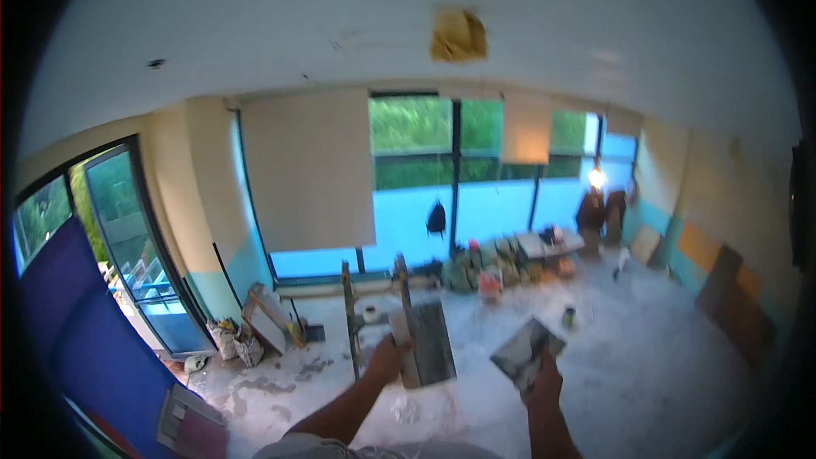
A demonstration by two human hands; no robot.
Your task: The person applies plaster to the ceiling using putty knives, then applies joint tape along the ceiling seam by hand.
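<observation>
My left hand (388,360) is closed on the edge of a flat rectangular plastering trowel (435,344), grey with a pale strip along its left side. Closed too, my right hand (544,381) grips a wide putty knife (524,352), its grey blade smeared with pale patches. Both tools are held low in front of me, apart from each other. Overhead, the white ceiling (340,8) has a square yellow-brown patch (459,35) and a few dark marks.
Wooden ladder rails (349,310) rise just beyond my left hand. Filled sacks (480,263) line the window wall, and a small can (569,317) stands on the stained floor (629,374). A bright lamp (597,178) shines far right. A blue sheet (93,314) hangs at left.
</observation>
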